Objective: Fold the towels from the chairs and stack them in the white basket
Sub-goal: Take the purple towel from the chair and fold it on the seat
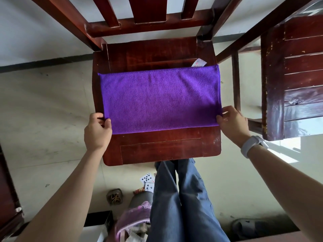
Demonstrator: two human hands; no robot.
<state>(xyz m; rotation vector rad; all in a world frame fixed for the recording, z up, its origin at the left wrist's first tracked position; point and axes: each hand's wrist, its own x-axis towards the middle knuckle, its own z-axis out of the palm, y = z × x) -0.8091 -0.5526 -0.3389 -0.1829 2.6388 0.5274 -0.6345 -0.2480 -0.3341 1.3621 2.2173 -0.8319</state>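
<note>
- Purple towel [160, 98]: soft, matt, nubby terry cloth.
- Chair [167, 147]: dark red varnished wood, glossy, scuffed at the edges.
- Floor [52, 119]: pale, smooth, dull, smudged.
- Trousers [183, 198]: blue matt cloth.

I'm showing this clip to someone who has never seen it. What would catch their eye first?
The purple towel stands out, spread flat across the dark red wooden chair seat in the middle. The left hand and right hand each pinch one of its near corners. Below, playing cards lie on the floor beside the person's legs.
</note>
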